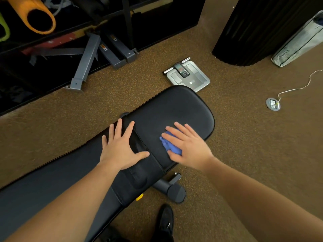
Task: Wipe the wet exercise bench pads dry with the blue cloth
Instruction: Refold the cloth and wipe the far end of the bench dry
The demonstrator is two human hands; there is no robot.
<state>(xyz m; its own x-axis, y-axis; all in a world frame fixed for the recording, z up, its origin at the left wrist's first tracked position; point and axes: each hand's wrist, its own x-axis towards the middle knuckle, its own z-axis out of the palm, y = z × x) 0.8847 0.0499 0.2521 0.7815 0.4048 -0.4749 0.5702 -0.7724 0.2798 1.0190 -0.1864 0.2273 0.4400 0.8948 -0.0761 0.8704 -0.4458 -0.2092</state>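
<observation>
Pressing down flat, the right hand holds the blue cloth against the seat pad of the exercise bench, fingers straight and spread over the bunched fabric, not curled round it; the cloth is mostly hidden under the palm, with a crumpled edge showing toward the thumb side, and it lies on the near half of the pad, close to the gap between the two cushions. The left hand is also open, splayed flat with its palm on the end of the long back pad and its fingers reaching across the gap toward the seat pad; it grips nothing and seems only to steady the bench.

The step in hand looks like the wiping of the seat pad itself; a dull sheen shows on the far part of that pad, though whether it is moisture or just light on the vinyl cannot be told. The next move probably calls for sweeping the cloth outward over the rounded far end and along the edges, keeping even pressure so the fabric does not slip out from under the flat palm; after that the back pad would need the same treatment, and the left hand would have to lift clear of it.

On the speckled brown floor beyond the bench sits a body scale; a black shoe shows below.
</observation>
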